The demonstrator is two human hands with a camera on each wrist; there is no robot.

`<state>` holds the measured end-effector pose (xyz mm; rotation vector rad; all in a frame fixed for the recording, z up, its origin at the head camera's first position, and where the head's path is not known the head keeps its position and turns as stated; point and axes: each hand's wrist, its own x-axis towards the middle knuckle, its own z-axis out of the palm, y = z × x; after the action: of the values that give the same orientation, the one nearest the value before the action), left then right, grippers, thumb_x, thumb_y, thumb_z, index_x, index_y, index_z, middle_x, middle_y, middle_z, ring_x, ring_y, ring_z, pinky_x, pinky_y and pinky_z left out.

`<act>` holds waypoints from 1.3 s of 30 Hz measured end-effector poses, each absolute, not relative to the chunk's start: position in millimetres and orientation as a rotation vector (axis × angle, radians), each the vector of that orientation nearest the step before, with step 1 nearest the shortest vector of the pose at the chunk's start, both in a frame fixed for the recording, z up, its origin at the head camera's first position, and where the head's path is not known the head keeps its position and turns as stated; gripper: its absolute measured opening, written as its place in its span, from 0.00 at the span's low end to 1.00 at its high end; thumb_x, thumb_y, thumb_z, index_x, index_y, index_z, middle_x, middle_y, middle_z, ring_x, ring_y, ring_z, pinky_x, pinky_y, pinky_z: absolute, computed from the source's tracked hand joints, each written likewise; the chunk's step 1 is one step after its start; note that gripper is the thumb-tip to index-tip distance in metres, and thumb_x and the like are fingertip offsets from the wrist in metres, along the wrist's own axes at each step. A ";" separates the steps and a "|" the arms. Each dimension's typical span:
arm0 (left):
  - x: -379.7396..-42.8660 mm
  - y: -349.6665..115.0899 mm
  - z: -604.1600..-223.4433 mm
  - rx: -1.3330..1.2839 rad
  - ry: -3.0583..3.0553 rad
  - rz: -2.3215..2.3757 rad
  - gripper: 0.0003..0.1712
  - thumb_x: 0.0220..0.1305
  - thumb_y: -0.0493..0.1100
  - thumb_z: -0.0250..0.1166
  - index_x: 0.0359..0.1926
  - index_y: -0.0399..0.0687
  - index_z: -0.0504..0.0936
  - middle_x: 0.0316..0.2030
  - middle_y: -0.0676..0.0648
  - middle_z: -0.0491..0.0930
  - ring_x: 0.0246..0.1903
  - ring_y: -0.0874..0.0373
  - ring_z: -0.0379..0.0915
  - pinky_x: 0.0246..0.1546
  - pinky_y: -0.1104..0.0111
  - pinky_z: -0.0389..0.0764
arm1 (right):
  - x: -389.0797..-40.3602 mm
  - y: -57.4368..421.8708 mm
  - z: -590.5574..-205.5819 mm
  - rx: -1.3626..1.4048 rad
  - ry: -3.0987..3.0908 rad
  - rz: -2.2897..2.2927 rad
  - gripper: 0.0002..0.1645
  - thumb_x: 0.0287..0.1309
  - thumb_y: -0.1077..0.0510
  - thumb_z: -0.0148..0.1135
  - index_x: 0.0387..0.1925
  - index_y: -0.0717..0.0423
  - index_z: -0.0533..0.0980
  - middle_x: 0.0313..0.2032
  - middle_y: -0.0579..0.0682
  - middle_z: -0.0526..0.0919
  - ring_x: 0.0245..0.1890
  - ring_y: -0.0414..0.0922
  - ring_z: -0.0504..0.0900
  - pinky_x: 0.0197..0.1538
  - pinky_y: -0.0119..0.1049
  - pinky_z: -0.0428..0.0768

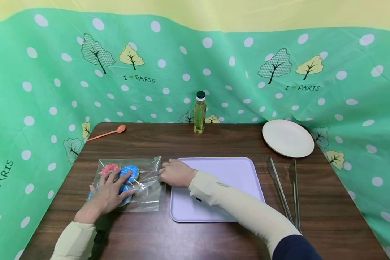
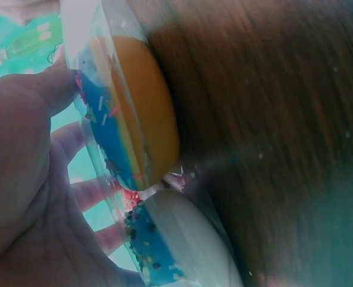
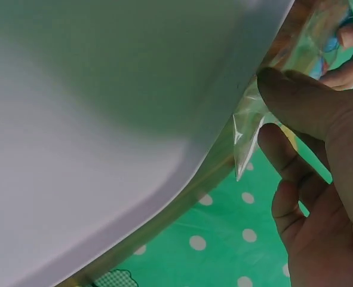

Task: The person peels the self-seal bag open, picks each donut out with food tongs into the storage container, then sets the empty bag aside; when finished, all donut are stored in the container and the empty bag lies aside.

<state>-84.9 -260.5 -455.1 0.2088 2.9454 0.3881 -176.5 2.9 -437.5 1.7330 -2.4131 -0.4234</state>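
A clear plastic bag (image 1: 150,203) of doughnuts lies on the left part of the table. Through the film show a pink doughnut (image 1: 109,167) and several with blue icing, such as the blue doughnut (image 1: 132,172). My left hand (image 1: 106,196) rests over the bag with fingers spread across the doughnuts. In the left wrist view a blue-iced doughnut (image 2: 149,113) with a tan base stands close to the thumb. At the bag's right edge, my right hand (image 1: 176,173) pinches the film between thumb and fingers, its wrist above the lilac tray (image 1: 214,213).
An orange spoon (image 1: 107,134) lies at the back left. A bottle of yellow oil (image 1: 199,115) stands upright at the back middle. A white plate (image 1: 287,138) sits back right, with metal tongs (image 1: 281,191) in front of it. A patterned green cloth (image 1: 169,72) hangs behind the table.
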 end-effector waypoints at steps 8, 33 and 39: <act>-83.0 -259.5 -457.3 0.193 2.953 0.375 0.44 0.67 0.70 0.57 0.76 0.55 0.62 0.74 0.34 0.51 0.69 0.27 0.42 0.50 0.17 0.43 | -193.9 -18.4 -448.1 1.641 -2.303 -0.496 0.14 0.72 0.50 0.55 0.36 0.29 0.85 0.44 0.28 0.84 0.43 0.37 0.78 0.40 0.36 0.70; -84.1 -259.2 -454.8 0.194 2.952 0.395 0.44 0.68 0.69 0.58 0.77 0.54 0.61 0.73 0.34 0.50 0.69 0.26 0.41 0.50 0.17 0.42 | -200.0 10.5 -439.9 1.609 -2.324 -0.537 0.10 0.68 0.49 0.60 0.38 0.30 0.86 0.44 0.30 0.85 0.44 0.37 0.77 0.41 0.36 0.66; -82.7 -258.4 -454.5 0.202 2.948 0.367 0.45 0.68 0.69 0.56 0.77 0.53 0.59 0.73 0.33 0.50 0.69 0.27 0.42 0.51 0.17 0.43 | -172.1 13.5 -442.4 1.683 -2.279 -0.572 0.10 0.67 0.46 0.58 0.37 0.27 0.85 0.41 0.28 0.83 0.45 0.36 0.76 0.45 0.37 0.69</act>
<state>-82.7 -258.4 -454.5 0.2015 2.9485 0.3668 -172.1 13.5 -442.4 1.6833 -2.2795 -0.5722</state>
